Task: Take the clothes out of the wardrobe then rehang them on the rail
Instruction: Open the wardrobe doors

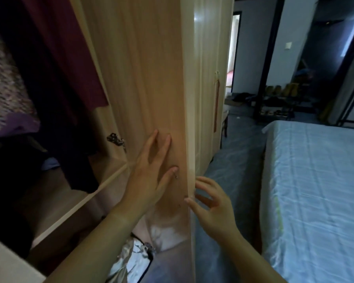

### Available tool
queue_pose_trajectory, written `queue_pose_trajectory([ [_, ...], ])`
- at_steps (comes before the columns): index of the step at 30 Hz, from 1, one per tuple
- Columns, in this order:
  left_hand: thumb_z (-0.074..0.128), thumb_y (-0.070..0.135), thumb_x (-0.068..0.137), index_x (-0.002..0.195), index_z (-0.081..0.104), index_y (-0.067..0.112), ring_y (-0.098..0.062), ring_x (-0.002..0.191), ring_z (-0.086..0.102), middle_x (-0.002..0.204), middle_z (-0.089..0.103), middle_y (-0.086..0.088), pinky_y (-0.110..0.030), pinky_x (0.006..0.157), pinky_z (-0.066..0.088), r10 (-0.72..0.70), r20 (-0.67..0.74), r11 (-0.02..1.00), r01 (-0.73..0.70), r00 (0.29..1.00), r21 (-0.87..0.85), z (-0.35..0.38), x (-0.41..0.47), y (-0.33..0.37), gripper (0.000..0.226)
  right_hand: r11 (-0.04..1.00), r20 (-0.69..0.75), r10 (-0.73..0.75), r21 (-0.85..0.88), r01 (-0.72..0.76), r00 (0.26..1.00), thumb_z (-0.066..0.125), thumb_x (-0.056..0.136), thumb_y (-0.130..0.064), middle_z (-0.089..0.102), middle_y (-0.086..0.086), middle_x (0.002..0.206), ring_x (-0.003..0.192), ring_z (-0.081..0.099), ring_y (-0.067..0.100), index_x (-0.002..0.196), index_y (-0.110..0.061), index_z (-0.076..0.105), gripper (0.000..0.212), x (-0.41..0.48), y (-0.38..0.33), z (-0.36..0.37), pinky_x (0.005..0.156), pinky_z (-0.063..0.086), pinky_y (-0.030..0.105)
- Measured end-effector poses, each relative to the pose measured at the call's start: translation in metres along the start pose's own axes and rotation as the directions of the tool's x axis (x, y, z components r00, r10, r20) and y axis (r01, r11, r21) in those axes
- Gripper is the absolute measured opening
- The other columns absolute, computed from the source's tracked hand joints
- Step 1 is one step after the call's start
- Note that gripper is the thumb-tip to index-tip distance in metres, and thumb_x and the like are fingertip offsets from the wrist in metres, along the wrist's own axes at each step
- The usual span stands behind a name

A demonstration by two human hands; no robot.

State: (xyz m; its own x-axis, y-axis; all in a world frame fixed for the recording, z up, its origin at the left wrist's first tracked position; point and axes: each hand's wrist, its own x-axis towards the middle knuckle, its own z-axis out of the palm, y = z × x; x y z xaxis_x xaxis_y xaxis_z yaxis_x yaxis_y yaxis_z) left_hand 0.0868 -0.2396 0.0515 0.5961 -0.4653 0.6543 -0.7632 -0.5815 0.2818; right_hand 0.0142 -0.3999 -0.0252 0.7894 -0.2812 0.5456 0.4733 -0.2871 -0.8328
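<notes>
Dim room, bluish cast. Daylight from far doorway (232,52); glare streak on glossy closed wardrobe door (198,23). Wardrobe interior (18,170) deep shadow. Soft motion blur, wide-angle bending at edges.

The open wardrobe door (143,88) stands edge-on down the middle, splitting the space. Left of it the wardrobe (102,180) interior is open, though hanging clothes (55,74) fill its upper part (a dark garment reaches nearly to the shelf). Right of the door, a floor strip (239,160) runs clear beside the bed (319,190).
</notes>
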Motion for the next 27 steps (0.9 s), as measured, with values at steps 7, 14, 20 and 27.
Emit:
queue_pose_trajectory([
  [7, 0.037, 0.055, 0.088, 0.146, -0.003, 0.045, -0.002, 0.14, -0.005, 0.155, -0.01, 0.012, -0.031, 0.111, 0.006, 0.006, 0.013, 0.985, -0.009, 1.0, 0.174, 0.07, 0.057, 0.007, 0.071, 1.0, -0.156, -0.005, -0.024, 0.002, 0.988, 0.067, 0.081, 0.006, 0.064, -0.006, 0.105, 0.094, 0.063, 0.004, 0.125, -0.032, 0.054, 0.059, 0.055, 0.046, -0.05, 0.079, 0.05, 0.015],
  [14, 0.034, 0.057, 0.09, 0.147, 0.014, 0.035, -0.029, 0.137, 0.014, 0.156, 0.003, -0.005, -0.043, 0.109, 0.018, -0.017, -0.042, 0.954, 0.029, 0.999, 0.299, 0.117, 0.098, 0.001, 0.065, 0.971, -0.068, -0.117, -0.219, 0.099, 0.991, 0.059, 0.087, -0.005, 0.058, -0.008, 0.108, 0.096, 0.056, -0.002, 0.139, -0.033, 0.034, 0.064, 0.109, 0.088, -0.077, 0.081, 0.043, 0.008],
  [20, 0.026, 0.057, 0.094, 0.144, 0.016, 0.026, -0.035, 0.133, 0.015, 0.151, 0.009, -0.016, -0.044, 0.11, 0.022, 0.032, -0.122, 0.919, 0.019, 0.992, 0.393, 0.128, 0.098, -0.005, 0.06, 0.947, -0.013, -0.193, -0.264, 0.183, 0.981, 0.054, 0.09, -0.014, 0.056, -0.006, 0.11, 0.098, 0.053, -0.004, 0.139, -0.025, 0.037, 0.053, 0.107, 0.094, -0.077, 0.081, 0.043, 0.008],
  [27, 0.036, 0.053, 0.091, 0.147, 0.013, 0.039, -0.027, 0.14, 0.016, 0.157, 0.003, -0.005, -0.049, 0.111, 0.025, 0.001, 0.037, 0.945, -0.013, 0.999, 0.327, 0.098, 0.082, -0.007, 0.063, 0.876, 0.021, -0.112, -0.47, 0.109, 0.993, 0.047, 0.09, -0.044, 0.042, -0.005, 0.139, 0.122, 0.043, 0.005, 0.145, -0.03, 0.025, 0.061, 0.081, 0.07, -0.072, 0.096, 0.035, 0.011],
])
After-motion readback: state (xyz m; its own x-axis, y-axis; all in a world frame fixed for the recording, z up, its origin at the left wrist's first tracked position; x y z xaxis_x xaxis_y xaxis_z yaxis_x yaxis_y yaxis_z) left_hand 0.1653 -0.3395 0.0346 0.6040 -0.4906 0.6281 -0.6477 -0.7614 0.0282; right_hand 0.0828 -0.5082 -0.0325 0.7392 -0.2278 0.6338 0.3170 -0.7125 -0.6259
